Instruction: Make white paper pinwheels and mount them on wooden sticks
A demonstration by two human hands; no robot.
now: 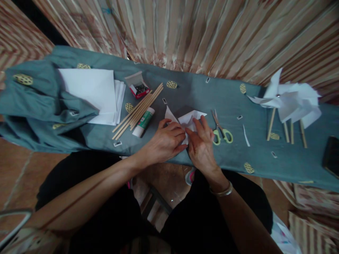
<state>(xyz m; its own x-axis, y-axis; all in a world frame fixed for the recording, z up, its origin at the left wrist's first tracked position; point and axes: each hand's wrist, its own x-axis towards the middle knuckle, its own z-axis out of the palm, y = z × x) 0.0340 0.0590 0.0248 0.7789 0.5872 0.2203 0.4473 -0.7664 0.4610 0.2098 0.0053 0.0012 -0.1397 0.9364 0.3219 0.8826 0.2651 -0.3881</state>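
Note:
A piece of white paper (pixel 189 117) with cut, pointed flaps lies at the front of the cloth-covered table, partly hidden under my hands. My left hand (pixel 168 140) grips its left side, fingers curled over the paper. On the right side, my right hand (pixel 200 143) holds the paper with thumb and fingers bent around it. Close to my right hand lie scissors (pixel 221 131) with light green handles. Left of my left hand are a glue stick (pixel 143 122) and a bundle of wooden sticks (pixel 141 107).
A stack of white paper (pixel 90 91) lies at the left beside bunched cloth (pixel 39 102). Behind the sticks stands an open small box (pixel 138 86) of dark pins or tacks. Several paper pinwheels (pixel 291 100) on sticks lie at the right, near a paper strip (pixel 246 135) and a dark object (pixel 332 155).

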